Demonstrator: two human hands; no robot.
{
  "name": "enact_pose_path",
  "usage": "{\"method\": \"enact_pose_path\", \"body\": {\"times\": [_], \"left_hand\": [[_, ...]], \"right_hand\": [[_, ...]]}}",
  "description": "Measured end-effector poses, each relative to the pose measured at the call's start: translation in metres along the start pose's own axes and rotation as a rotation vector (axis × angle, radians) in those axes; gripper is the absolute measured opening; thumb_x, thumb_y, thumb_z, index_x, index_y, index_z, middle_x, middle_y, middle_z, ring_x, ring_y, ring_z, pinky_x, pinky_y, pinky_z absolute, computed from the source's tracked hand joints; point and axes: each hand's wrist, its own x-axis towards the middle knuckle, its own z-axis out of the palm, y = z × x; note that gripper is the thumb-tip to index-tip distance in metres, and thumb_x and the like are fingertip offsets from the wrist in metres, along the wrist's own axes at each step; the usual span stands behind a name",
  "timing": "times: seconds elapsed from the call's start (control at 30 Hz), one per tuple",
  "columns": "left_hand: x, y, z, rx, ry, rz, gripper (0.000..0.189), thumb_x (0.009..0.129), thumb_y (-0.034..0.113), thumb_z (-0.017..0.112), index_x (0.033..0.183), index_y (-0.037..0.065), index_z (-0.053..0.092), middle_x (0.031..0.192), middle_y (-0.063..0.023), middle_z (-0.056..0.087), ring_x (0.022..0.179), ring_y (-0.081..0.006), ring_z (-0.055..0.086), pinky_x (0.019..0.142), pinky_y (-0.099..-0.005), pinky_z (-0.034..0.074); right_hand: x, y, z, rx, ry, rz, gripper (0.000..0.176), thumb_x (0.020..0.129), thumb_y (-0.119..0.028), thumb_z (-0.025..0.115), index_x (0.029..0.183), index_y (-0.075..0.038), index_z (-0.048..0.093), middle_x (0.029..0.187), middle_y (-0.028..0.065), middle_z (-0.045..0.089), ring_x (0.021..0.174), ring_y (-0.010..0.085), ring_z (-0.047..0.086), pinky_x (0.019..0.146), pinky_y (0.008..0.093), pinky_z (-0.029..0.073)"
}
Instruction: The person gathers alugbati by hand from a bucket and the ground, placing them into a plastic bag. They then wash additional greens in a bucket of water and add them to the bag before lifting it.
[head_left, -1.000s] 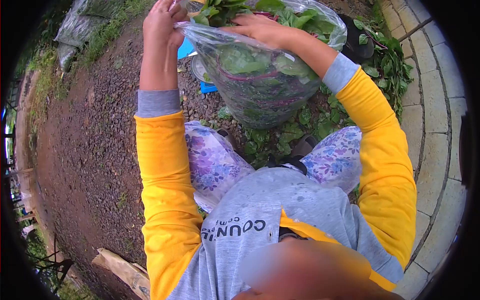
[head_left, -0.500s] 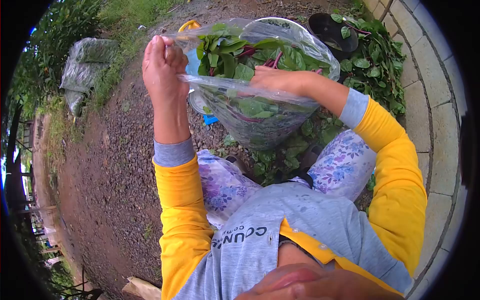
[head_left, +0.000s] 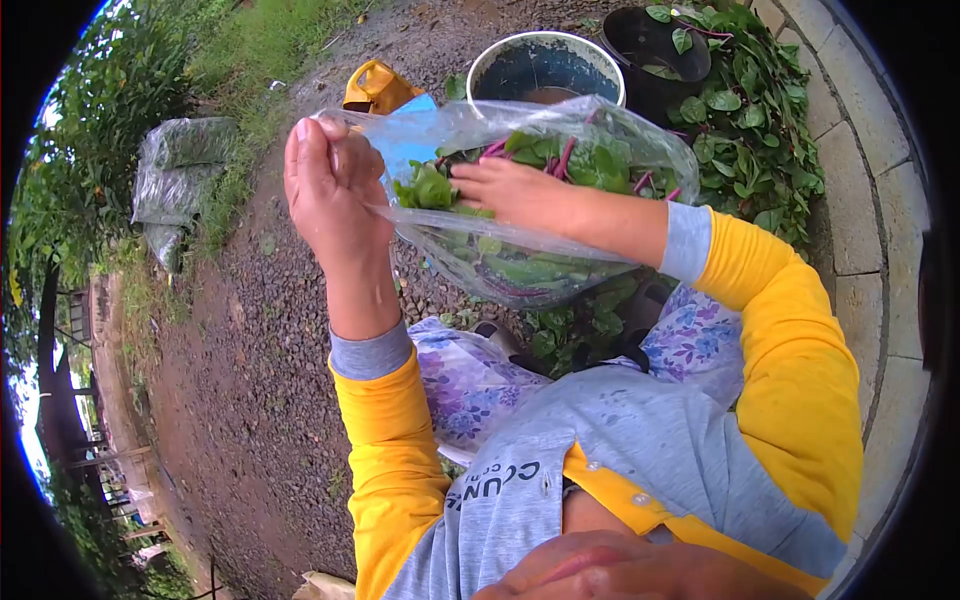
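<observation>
A clear plastic bag (head_left: 440, 240) holds green leafy stems (head_left: 610, 165) with purple-red stalks. My left hand (head_left: 335, 200) is closed on the bag's rim at its left side, pulling the mouth wide. Inside that mouth, my right hand (head_left: 520, 195) lies flat on the leaves with its fingers stretched toward the left. Part of the right palm is hidden against the greens. The bag hangs tilted above my knees, over more loose leaves (head_left: 575, 325) on the ground between my feet.
A white-rimmed bucket (head_left: 545, 75) and a black bucket (head_left: 655, 60) stand beyond the bag. Leafy stems are heaped (head_left: 760, 140) beside paving blocks (head_left: 860, 180). A yellow object (head_left: 378, 88) and a blue one (head_left: 410, 135) sit behind. Filled plastic bags (head_left: 185, 175) rest on grass.
The bag has dropped closer to me and the leaves sit lower in it. My right hand has moved left and down with it, fingers now straighter. The white-rimmed bucket shows more fully.
</observation>
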Motion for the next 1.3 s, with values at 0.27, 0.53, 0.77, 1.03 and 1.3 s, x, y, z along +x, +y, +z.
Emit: {"method": "enact_pose_path", "body": {"times": [0.27,0.53,0.77,1.03,1.3], "left_hand": [[0.002,-0.001,-0.011,0.082,0.094,0.065,0.019,0.095,0.021,0.051,0.081,0.009,0.055,0.066,0.0037,0.053,0.051,-0.004,0.041,0.048,-0.021,0.033],[0.001,-0.002,-0.035,0.267,0.087,-0.008,0.024,0.094,0.026,0.051,0.078,0.009,0.053,0.055,0.0053,0.039,0.048,-0.0044,0.035,0.045,-0.0212,0.026],[0.001,0.006,-0.059,0.318,0.171,-0.09,0.022,0.093,0.028,0.054,0.078,0.011,0.054,0.057,0.0051,0.042,0.048,-0.004,0.036,0.044,-0.021,0.026],[0.0,0.01,-0.061,0.389,0.217,-0.185,0.018,0.092,0.026,0.056,0.081,0.012,0.053,0.053,0.007,0.035,0.046,-0.004,0.029,0.043,-0.0212,0.024],[-0.005,0.008,-0.05,0.342,0.168,-0.134,0.019,0.092,0.024,0.056,0.079,0.013,0.05,0.056,0.0071,0.037,0.047,-0.0039,0.031,0.043,-0.0209,0.024]], "right_hand": [[0.039,0.051,-0.017,0.188,-0.514,0.231,0.045,0.086,-0.038,0.054,0.105,0.002,0.06,0.107,0.0169,0.058,0.105,0.0329,0.054,0.089,0.0435,0.043],[-0.029,0.093,-0.133,0.321,-0.412,0.391,0.052,0.091,-0.037,0.051,0.128,-0.001,0.048,0.126,0.0186,0.052,0.119,0.0326,0.047,0.102,0.0391,0.036],[-0.073,0.093,-0.184,-0.102,-0.489,0.578,0.027,0.085,-0.024,0.059,0.099,-0.002,0.063,0.105,0.0152,0.062,0.11,0.0321,0.053,0.093,0.0422,0.041],[-0.079,0.051,-0.25,0.056,-0.368,0.557,0.019,0.073,-0.025,0.07,0.073,-0.007,0.066,0.091,0.011,0.065,0.089,0.0269,0.059,0.098,0.0428,0.037],[0.013,0.04,-0.099,0.322,-0.24,0.164,0.019,0.08,-0.02,0.062,0.083,-0.002,0.066,0.087,0.0102,0.064,0.086,0.027,0.062,0.075,0.0373,0.05]]}}
